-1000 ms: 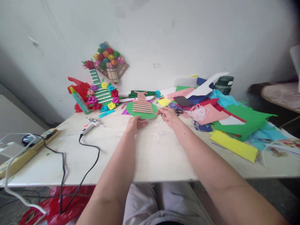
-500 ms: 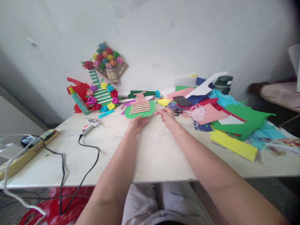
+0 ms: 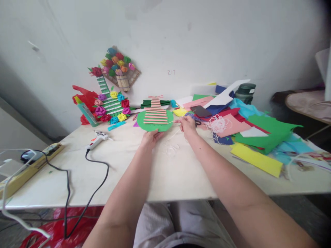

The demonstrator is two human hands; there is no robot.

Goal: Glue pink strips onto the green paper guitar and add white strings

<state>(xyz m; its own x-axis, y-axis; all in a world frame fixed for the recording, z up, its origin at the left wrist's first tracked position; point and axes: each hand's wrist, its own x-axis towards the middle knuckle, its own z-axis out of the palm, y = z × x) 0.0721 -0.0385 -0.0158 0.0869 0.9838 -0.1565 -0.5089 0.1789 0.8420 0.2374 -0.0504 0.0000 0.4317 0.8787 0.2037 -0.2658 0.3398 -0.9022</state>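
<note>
A green oval card [image 3: 155, 127] with pink-striped paper strips across it tapers to a narrow neck at the back. My left hand [image 3: 152, 137] grips its near edge, thumb on top and the other fingers partly hidden underneath. To the right, my right hand [image 3: 186, 124] pinches a thin white string stretched towards the card's right side. Loose curls of the white string [image 3: 171, 149] lie on the table in front of the card. Black scissors, mostly covered by my right hand, lie just behind it.
A hot glue gun [image 3: 99, 138] with a black cord lies left, near a power strip [image 3: 49, 155]. Behind stand a flower-trimmed guitar craft [image 3: 112, 105] and a glue bottle [image 3: 86, 112]. Coloured paper [image 3: 269, 129], tangled white string [image 3: 218, 123] and a phone [image 3: 201, 111] crowd the right.
The green card has turned to point straighter away from me and tipped slightly up. My right hand has shifted a little right with the string.
</note>
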